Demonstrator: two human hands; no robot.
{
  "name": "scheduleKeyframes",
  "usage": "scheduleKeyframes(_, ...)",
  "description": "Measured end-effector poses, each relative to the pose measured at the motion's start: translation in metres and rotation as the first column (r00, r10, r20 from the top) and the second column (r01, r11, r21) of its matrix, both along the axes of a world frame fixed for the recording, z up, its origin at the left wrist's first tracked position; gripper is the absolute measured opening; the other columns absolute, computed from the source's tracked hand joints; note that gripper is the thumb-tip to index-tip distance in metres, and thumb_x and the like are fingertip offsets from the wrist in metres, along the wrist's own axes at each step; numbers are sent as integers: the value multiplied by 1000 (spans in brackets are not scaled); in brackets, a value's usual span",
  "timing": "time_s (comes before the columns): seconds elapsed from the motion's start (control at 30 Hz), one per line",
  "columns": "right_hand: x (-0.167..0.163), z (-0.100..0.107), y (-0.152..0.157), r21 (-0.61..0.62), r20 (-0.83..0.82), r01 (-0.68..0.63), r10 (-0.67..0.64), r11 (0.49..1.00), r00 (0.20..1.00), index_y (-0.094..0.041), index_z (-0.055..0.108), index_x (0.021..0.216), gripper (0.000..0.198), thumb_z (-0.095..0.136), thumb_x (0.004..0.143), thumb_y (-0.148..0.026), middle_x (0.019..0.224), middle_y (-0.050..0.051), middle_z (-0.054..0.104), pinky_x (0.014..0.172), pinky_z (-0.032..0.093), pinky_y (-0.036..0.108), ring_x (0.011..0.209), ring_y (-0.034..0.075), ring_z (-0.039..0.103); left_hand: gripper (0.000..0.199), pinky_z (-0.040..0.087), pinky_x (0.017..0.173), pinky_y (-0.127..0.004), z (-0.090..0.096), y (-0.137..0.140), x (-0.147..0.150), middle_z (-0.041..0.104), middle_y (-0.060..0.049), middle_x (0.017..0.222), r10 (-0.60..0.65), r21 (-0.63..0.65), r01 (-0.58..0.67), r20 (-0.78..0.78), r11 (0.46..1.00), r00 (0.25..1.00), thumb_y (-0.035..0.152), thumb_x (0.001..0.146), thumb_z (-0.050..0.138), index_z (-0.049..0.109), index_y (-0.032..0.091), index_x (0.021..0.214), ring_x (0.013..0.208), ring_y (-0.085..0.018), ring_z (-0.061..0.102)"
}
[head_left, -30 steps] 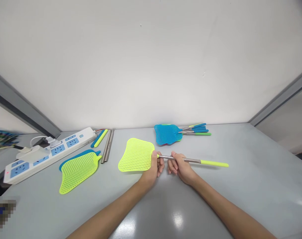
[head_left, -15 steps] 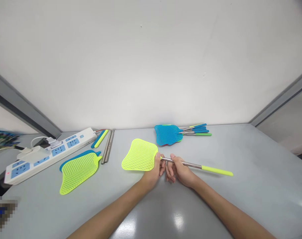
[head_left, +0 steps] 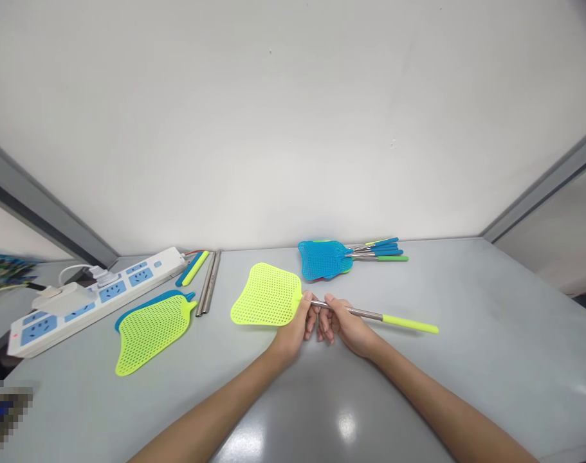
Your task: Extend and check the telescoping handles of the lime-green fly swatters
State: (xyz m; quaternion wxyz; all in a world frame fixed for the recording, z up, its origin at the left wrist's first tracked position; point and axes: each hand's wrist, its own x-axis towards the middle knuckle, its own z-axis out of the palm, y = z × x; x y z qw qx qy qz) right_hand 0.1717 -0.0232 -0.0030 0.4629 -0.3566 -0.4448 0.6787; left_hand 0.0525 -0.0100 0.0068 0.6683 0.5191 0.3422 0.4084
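Observation:
Both hands hold one fly swatter (head_left: 266, 296) with a yellow-green mesh head, a metal rod and a yellow-green grip (head_left: 410, 323). My left hand (head_left: 296, 323) is closed at the neck, where the head meets the rod. Close beside it, my right hand (head_left: 347, 325) pinches the metal rod between thumb and fingers. The head points left and the grip points right, tilted slightly down. To the left on the table lie a yellow-green swatter head (head_left: 152, 331) and a blue one (head_left: 148, 299) partly beneath it.
Behind the hands lies a pile of swatters (head_left: 324, 258), blue on top. Metal rods (head_left: 209, 283) and blue and yellow-green grips (head_left: 195, 269) lie near a white power strip (head_left: 123, 283) with plugs in it. A wall (head_left: 293, 128) rises behind the grey table (head_left: 490, 360).
The swatter and both hands have shifted slightly left and up in view. The rod now shows less length beyond my right hand. The other things lie as before.

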Motion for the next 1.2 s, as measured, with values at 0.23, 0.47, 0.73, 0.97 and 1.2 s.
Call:
scheduleKeyframes(0.23, -1, 4, 0, -11, -27, 32, -32, 999, 999, -16, 45, 42, 49, 40, 78, -50, 32, -4, 38, 48, 39, 25, 34, 9, 42, 45, 36, 47, -25, -3, 3, -2, 32, 6, 34, 22, 32, -20, -50, 999, 998, 48, 78, 38, 35, 19, 44, 34, -9, 37)
scheduleKeyframes(0.47, -3, 9, 0, -68, -180, 154, -163, 986, 970, -18, 38, 42, 43, 47, 77, -42, 34, -8, 27, 47, 37, 26, 32, 6, 29, 32, 26, 40, -22, -8, 8, -2, 28, 9, 35, 228, -46, -225, 53, 973, 972, 41, 77, 44, 38, 19, 56, 31, -6, 25)
scheduleKeyframes(0.73, 9, 7, 9, -148, -236, 349, -376, 925, 896, -19, 35, 38, 44, 50, 75, -38, 34, -8, 21, 48, 36, 27, 33, 7, 25, 34, 26, 41, -21, -2, 10, -2, 22, 9, 36, 351, -158, -323, 216, 933, 911, 34, 76, 45, 29, 18, 50, 31, -4, 22)
scheduleKeyframes(0.97, 16, 9, 13, -146, -226, 448, -471, 882, 853, -19, 30, 35, 46, 51, 74, -32, 33, -8, 18, 47, 34, 27, 33, 7, 23, 29, 27, 41, -20, -2, 9, -4, 22, 10, 36, 451, -233, -397, 266, 888, 852, 46, 78, 35, 41, 20, 66, 31, -6, 24)
scheduleKeyframes(1.2, 20, 10, 12, -146, -303, 385, -412, 911, 859, -19, 31, 36, 46, 42, 77, -37, 31, -7, 19, 48, 33, 27, 33, 8, 22, 30, 26, 40, -20, -7, 9, -1, 27, 9, 40, 464, -157, -445, 125, 882, 877, 44, 78, 37, 39, 19, 62, 32, -4, 23)
